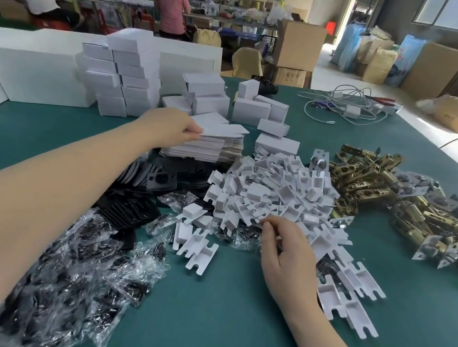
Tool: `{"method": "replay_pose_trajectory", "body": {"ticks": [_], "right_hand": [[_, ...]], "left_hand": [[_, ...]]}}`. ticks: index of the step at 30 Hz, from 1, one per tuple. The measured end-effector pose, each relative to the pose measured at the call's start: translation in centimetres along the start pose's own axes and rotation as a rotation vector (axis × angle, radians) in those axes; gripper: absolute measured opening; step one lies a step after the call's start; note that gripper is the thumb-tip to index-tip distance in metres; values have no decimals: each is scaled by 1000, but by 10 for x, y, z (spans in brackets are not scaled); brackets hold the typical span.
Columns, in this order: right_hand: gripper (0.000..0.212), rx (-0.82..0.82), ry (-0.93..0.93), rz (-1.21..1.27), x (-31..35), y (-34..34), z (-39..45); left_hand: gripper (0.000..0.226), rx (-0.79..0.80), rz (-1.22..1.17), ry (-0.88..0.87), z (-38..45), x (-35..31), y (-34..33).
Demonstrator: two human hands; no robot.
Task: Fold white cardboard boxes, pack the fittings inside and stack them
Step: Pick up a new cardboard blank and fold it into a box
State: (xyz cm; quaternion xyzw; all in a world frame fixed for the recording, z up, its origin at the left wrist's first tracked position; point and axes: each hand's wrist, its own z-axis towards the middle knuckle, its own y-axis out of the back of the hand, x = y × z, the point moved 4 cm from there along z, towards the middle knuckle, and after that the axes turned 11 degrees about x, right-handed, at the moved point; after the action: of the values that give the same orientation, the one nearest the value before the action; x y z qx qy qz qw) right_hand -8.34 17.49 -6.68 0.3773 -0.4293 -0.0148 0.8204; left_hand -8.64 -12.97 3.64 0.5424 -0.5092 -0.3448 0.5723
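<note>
My left hand (169,127) reaches to a stack of flat white box blanks (207,148) and pinches the top blank (222,128), lifting its near edge. My right hand (282,244) rests on the near side of a heap of white plastic inserts (274,196), fingertips pinching one piece. Folded white boxes (129,78) stand stacked at the back left, with more loose ones (250,112) behind the blanks. Brass latch fittings (389,188) lie piled on the right.
Clear bags of small dark parts (79,264) and black plates (139,182) cover the near left of the green table (217,317). White cables (344,107) lie at the back right. Large white cartons (31,74) stand at the far left. People work at benches behind.
</note>
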Motion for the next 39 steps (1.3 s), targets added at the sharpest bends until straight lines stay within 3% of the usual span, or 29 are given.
{"method": "replay_pose_trajectory", "body": {"ticks": [2, 3, 5, 7, 8, 10, 12, 15, 17, 19, 22, 24, 26, 29, 33, 39], "right_hand": [[17, 2, 1, -11, 0, 0, 1], [17, 4, 0, -14, 0, 0, 0], [17, 11, 3, -23, 0, 0, 1], [18, 15, 9, -31, 1, 0, 1], [20, 13, 15, -28, 2, 0, 1], [30, 11, 20, -2, 4, 2, 1], [39, -7, -6, 95, 6, 4, 0], [42, -92, -11, 249, 7, 10, -6], [30, -115, 16, 287, 8, 12, -11], [25, -104, 26, 300, 7, 12, -15], [34, -16, 46, 273, 7, 8, -20], [33, 18, 114, 216, 14, 8, -23], [38, 55, 196, 108, 22, 4, -26], [41, 95, 253, -51, 24, -5, -26], [37, 98, 215, -94, 21, -6, -23], [43, -8, 122, 5, 16, 0, -21]], "left_hand": [[18, -213, 56, 108, -8, 1, 14], [15, -385, -35, 178, -15, 4, 22], [22, -761, -433, 257, -37, -1, 38], [24, -943, -931, 280, -55, -18, 48], [21, -913, -1202, 260, -59, -33, 47], [19, -692, -1708, 193, -62, -73, 28], [16, -472, -1897, 135, -72, -118, 0], [19, -371, -1989, 139, -90, -165, -43], [20, -369, -1988, 142, -99, -179, -63], [22, -421, -1882, 99, -106, -180, -74], [47, -410, -1682, -21, -115, -180, -79], [40, -327, -1551, -89, -118, -186, -79], [27, -251, -1688, -180, -123, -192, -80], [35, -123, -2223, -191, -125, -195, -85], [18, -177, -2229, -177, -127, -191, -88], [23, -179, -2174, -177, -126, -195, -88]]}}
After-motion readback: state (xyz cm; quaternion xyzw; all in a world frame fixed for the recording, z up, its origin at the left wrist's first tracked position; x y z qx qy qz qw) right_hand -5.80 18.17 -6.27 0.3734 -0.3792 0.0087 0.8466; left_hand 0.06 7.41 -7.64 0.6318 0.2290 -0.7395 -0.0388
